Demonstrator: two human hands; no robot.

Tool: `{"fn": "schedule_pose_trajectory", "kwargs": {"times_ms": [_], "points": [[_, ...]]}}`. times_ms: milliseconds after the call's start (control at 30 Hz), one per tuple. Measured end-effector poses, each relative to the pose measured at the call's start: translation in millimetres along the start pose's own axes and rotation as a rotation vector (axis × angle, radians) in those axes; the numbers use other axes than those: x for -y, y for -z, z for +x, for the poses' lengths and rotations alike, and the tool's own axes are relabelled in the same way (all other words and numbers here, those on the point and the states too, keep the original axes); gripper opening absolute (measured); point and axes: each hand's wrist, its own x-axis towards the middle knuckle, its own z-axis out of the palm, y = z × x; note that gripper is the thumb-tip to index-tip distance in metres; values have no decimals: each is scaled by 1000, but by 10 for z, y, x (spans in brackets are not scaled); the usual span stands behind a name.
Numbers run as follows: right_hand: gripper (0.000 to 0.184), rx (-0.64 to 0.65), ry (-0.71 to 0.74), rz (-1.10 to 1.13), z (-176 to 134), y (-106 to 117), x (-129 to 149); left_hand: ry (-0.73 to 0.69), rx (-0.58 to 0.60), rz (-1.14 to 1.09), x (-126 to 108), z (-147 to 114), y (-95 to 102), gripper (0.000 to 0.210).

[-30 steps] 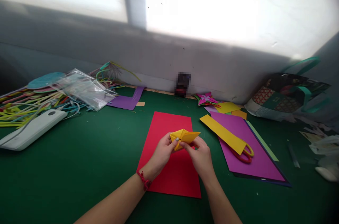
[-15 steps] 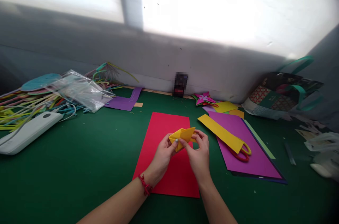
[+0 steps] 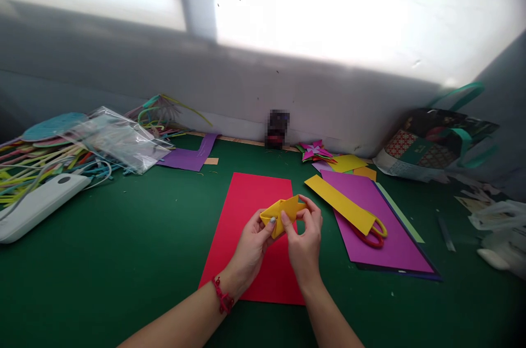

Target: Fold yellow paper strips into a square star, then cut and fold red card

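A piece of folded yellow paper with pointed flaps is held between my two hands, above a red sheet of paper. My left hand pinches its left side, thumb on the front face. At the right side, my right hand grips it with the thumb pressed on the front and the fingers behind the upper right flap. The fingers hide part of the paper's back and right edge.
Right of the hands, a yellow paper strip covers part of the scissors on purple sheets. A paper star and a gift bag stand farther back. Pipe cleaners and a white glue gun lie left.
My right thumb has shifted slightly on the front of the folded paper, and the right flap has turned a little. Both hands keep their hold. The whole view has moved slightly.
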Motion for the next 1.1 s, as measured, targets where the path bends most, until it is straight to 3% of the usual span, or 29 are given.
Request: {"fn": "schedule_pose_trajectory", "kwargs": {"times_ms": [467,667,800,900,1000,1100], "points": [[15,13,36,11,-26,30,83,-110,-71,175,37,-50,-52,25],[13,19,14,-3,-34,-13,57,-88,-100,240,-8,15,8,30],[49,-92,7,14,31,22,3,-127,-171,170,-64,95,120,32],[47,-137,-194,140,101,62,-105,-127,-234,88,-123,162,230,32],[34,129,-469,383,115,35,-197,-117,-255,18,-160,204,308,30],[31,413,-512,580,57,-62,-207,-107,-239,-20,-141,207,315,28]]}}
